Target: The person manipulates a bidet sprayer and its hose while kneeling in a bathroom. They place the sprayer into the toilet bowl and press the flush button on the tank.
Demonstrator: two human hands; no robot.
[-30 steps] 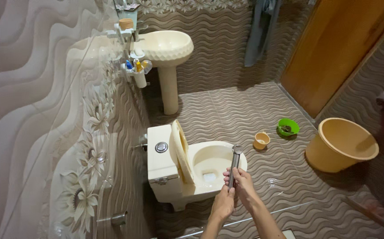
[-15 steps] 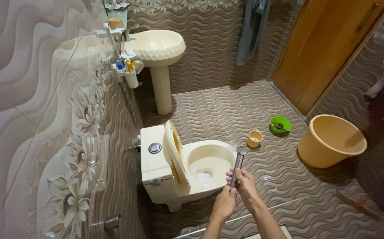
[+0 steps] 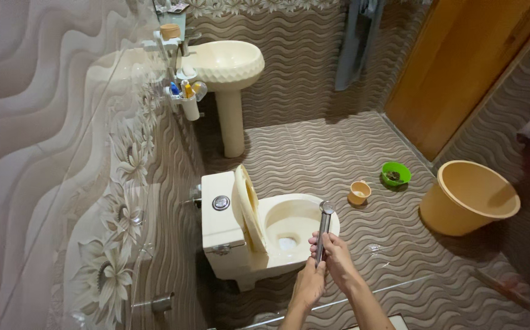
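A bathroom with wavy brown tiles on wall and floor holds a cream toilet [image 3: 265, 235] with its seat lifted, a pedestal basin [image 3: 227, 64], a tan bucket [image 3: 468, 197] and two small bowls. From the head camera, both forearms reach forward; the right hand [image 3: 337, 256] and left hand [image 3: 309, 282] have their fingers clenched round a metal spray wand [image 3: 323, 232], upright beside the bowl's near rim. A steady two-handed grip with the head turned into the bowl should limit splashing.
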